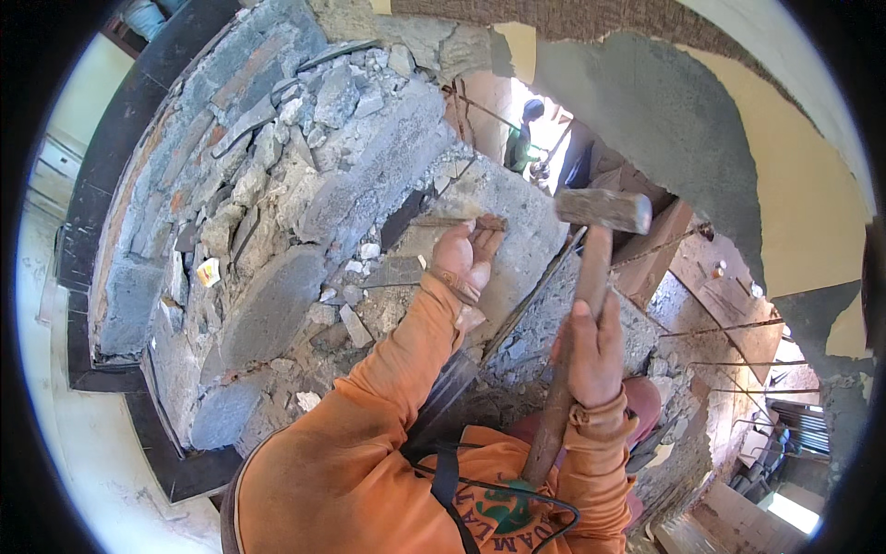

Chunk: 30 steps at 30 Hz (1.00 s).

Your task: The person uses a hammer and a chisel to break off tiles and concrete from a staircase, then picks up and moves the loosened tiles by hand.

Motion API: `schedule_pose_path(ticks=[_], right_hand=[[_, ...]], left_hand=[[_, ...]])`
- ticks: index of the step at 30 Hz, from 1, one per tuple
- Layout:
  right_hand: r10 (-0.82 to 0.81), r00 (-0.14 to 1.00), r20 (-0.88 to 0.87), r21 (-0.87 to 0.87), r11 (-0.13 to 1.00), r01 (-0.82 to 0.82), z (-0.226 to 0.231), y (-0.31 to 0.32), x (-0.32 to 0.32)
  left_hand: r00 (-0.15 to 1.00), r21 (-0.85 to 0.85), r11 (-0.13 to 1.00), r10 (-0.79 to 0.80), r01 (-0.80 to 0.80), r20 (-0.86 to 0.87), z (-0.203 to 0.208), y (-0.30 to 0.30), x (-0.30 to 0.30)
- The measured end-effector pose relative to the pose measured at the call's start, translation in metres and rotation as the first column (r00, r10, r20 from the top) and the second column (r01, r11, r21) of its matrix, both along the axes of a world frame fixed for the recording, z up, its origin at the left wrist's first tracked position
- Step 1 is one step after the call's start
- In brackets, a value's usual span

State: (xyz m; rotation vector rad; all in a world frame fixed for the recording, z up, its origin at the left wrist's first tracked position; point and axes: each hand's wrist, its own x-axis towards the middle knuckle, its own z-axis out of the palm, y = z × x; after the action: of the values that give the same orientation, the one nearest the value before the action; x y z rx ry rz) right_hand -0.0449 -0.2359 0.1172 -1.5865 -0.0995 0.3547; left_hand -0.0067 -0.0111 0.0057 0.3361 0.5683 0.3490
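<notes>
My right hand (pixel 595 355) grips the wooden handle of a sledgehammer (pixel 602 212), whose block-shaped metal head is raised above the broken concrete. Stretched farther forward, my left hand (pixel 468 258) is closed with its palm partly turned up. Its fingers curl around a rusty, chisel-like bar (pixel 494 223), which lies low across a grey concrete slab (pixel 521 208). The fingers cover part of this bar, so its full shape is hidden. The hammer head is apart from the bar, to its right.
Broken concrete rubble (pixel 268 185) is heaped at the left, bordered by a black ledge (pixel 88 249). A ragged wall opening shows a person (pixel 524 138) below. Bent rebar (pixel 738 328) sticks out at the right. Grey plastered wall (pixel 646 102) overhangs the far right.
</notes>
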Motion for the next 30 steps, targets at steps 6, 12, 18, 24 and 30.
schedule_pose_path(ticks=[6,12,18,24,30], right_hand=[[0.019,0.994,-0.103,0.146,0.989,-0.004,-0.001,-0.023,-0.013],[0.109,0.974,-0.199,0.204,0.977,-0.068,-0.04,-0.02,-0.005],[0.002,0.92,-0.391,0.325,0.936,0.137,-0.078,0.038,-0.003],[0.05,0.908,-0.417,0.404,0.904,0.136,-0.078,0.035,-0.005],[0.282,0.87,-0.403,0.232,0.952,-0.202,-0.078,0.055,-0.007]], left_hand=[[0.999,0.014,0.999,-0.038,0.038,-0.037,0.019,-0.002,-0.01],[0.968,0.847,0.469,-0.13,0.252,-0.216,0.074,-0.019,-0.053],[0.974,0.887,-0.402,0.074,0.227,-0.216,0.049,0.041,-0.077],[0.911,0.622,-0.667,0.269,0.411,-0.314,0.03,0.086,-0.124],[0.945,0.684,-0.654,0.248,0.324,-0.211,0.005,0.111,-0.129]])
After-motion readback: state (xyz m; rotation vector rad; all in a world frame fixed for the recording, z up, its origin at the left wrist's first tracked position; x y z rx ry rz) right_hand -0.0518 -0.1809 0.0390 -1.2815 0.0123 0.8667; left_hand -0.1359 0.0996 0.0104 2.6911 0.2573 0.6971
